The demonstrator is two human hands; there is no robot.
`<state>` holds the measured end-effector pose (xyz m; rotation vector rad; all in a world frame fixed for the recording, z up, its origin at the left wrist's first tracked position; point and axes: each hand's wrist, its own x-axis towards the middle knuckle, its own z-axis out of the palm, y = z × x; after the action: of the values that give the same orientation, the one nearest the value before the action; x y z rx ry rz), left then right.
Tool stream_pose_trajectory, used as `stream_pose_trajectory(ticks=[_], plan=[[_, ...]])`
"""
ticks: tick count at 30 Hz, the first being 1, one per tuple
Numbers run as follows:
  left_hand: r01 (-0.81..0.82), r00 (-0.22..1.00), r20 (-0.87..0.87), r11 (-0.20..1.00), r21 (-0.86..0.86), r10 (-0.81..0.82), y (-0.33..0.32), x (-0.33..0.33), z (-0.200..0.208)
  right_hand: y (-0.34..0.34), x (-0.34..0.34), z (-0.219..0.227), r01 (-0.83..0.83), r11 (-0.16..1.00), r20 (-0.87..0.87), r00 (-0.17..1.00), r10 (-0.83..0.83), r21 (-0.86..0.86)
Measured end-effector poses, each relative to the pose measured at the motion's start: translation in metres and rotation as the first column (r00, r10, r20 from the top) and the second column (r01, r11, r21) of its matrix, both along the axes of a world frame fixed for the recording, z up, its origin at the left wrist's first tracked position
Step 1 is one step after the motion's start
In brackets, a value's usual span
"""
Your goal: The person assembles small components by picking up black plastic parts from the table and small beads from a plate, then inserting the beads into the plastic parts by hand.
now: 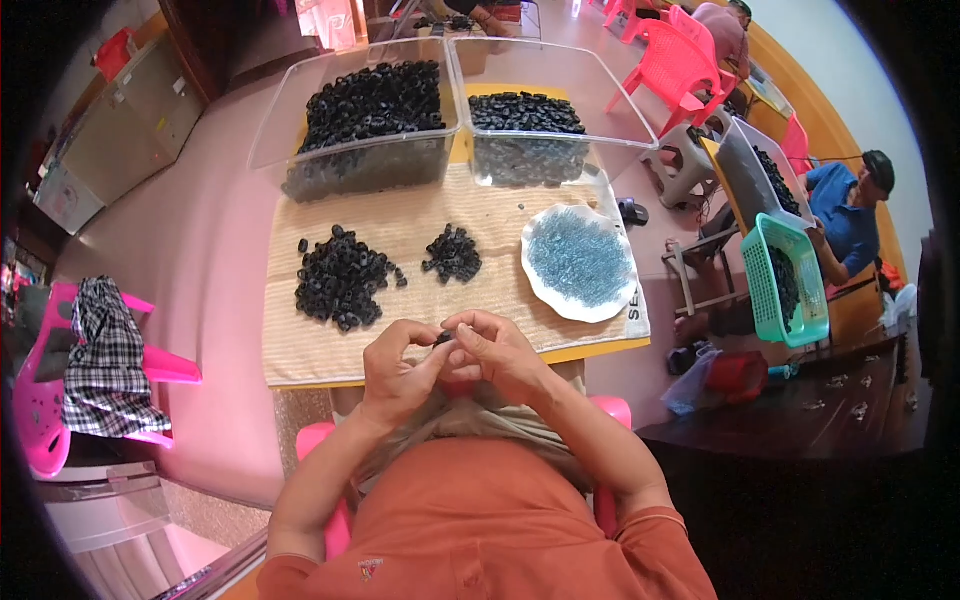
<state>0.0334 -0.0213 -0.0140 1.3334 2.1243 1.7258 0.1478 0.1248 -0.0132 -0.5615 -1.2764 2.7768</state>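
At the near edge of a towel-covered table, my left hand point(398, 366) and my right hand point(497, 352) meet. Between their pinched fingertips is a small black plastic part point(444, 338), its far side hidden by the fingers. Beyond the left hand lies a large heap of black ring-like parts point(345, 280) on the towel. A smaller heap of black parts point(452, 254) sits straight ahead of both hands. To the right stands a white scalloped plate point(592, 314) covered with many tiny bluish, shiny pieces point(578, 256), too small to name.
Two clear plastic bins, a left one point(350, 138) and a right one point(560, 138), hold black parts at the table's back. A pink chair with a checked cloth point(110, 360) is at left. On the right, a person in blue point(840, 215) sits by a green basket point(785, 335).
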Motion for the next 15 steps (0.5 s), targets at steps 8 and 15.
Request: stream_pose_trajectory(ticks=[8, 15], plan=[[0.006, 0.999, 0.040, 0.997, -0.073, -0.003, 0.033, -0.015, 0.036, 0.014, 0.017, 0.008, 0.042, 0.999, 0.035, 0.998, -0.043, 0.017], [0.065, 0.955, -0.291, 0.998, 0.025, -0.055, 0.131, -0.066, 0.100, 0.023, 0.029, 0.011, 0.009, 1.000, 0.006, 1.000, -0.009, -0.015]])
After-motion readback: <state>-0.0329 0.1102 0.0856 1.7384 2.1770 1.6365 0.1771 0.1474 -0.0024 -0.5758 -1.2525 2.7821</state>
